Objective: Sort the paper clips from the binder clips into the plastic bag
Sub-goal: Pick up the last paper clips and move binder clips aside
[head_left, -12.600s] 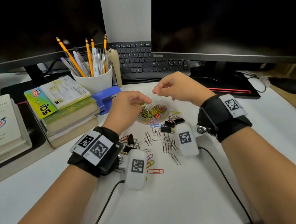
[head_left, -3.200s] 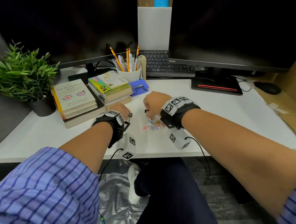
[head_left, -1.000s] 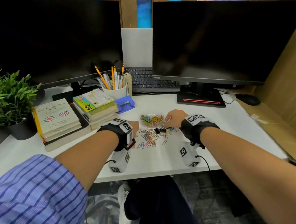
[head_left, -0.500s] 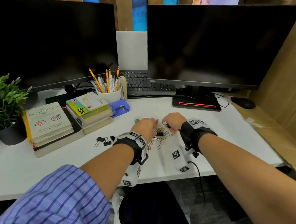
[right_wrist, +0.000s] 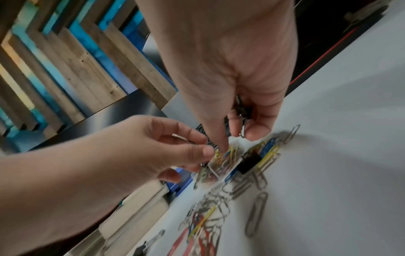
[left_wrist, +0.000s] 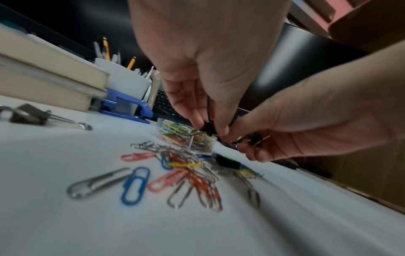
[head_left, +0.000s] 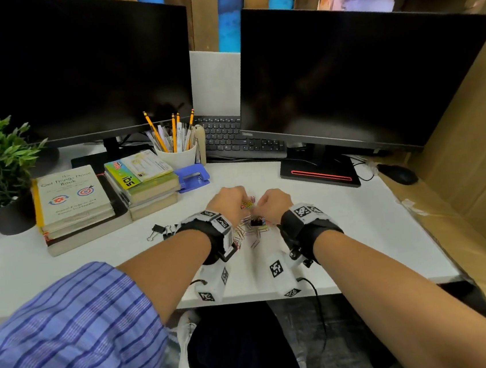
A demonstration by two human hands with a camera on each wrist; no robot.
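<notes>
Right hand [right_wrist: 241, 97] grips binder clip [right_wrist: 242, 109] (above bag [right_wrist: 221, 162]).

an office desk: two dark monitors [head_left: 73, 66], a keyboard [head_left: 231, 137], a pencil cup [head_left: 177, 157], stacked books [head_left: 73, 207].

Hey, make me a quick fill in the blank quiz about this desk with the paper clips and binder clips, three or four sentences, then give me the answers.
1. The loose paper clips lie scattered on the white ____.
2. The right hand holds small black ____ clips.
3. The pencils stand in a white ____.
4. The hole punch beside the books is ____ in colour.

Missing words: desk; binder; cup; blue
</notes>
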